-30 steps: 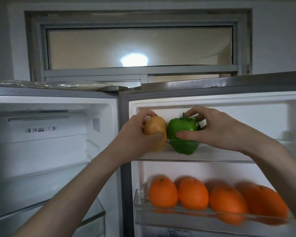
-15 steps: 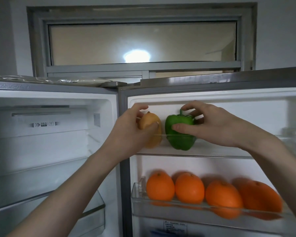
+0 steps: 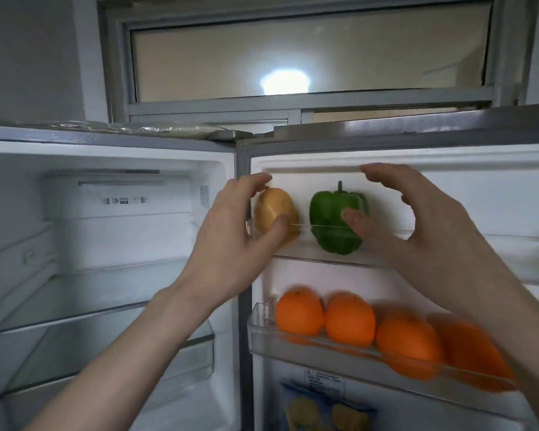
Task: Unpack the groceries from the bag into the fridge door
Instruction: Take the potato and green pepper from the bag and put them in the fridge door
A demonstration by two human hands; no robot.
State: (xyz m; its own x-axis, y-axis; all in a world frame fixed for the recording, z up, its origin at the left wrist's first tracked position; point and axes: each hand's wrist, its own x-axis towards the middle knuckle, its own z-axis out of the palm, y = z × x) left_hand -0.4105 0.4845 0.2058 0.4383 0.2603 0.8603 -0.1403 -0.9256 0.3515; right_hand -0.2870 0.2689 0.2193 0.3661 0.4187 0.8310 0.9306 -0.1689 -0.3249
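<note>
Left hand [image 3: 231, 241]: fingers curled round the yellowish-tan, pear-shaped fruit [image 3: 276, 214], thumb on its front face, fingertips at its top; grip looks light. Right hand [image 3: 417, 225]: spread wide and holding nothing, thumb tip in front of the glossy green bell pepper [image 3: 335, 223] at its 3 o'clock side, fingers arched above and clear of it; whether the thumb touches the skin cannot be told. Both items stand upright in the clear plastic upper door shelf [image 3: 395, 262], the pepper at 3 o'clock of the fruit, near but apart, stem up. On the clear lower door bin [image 3: 262, 329], at 6 o'clock of the upper shelf, sits a row of four round orange fruits [image 3: 349, 318], the rightmost blurred. Further down at 6 o'clock, a blue packet [image 3: 327, 409] with pale round contents, partly cut off by the frame. White fridge interior [image 3: 106, 244] with glass shelves lies at 9 o'clock of the door. No bag in view. Judgement: step in hand is setting down and letting go of this pair; pepper appears placed, fruit seated but not yet let go. Next move calls for easing the left fingers off without tipping the fruit over the low rail, then drawing both hands clear and going back to the bag for whatever remains.
</note>
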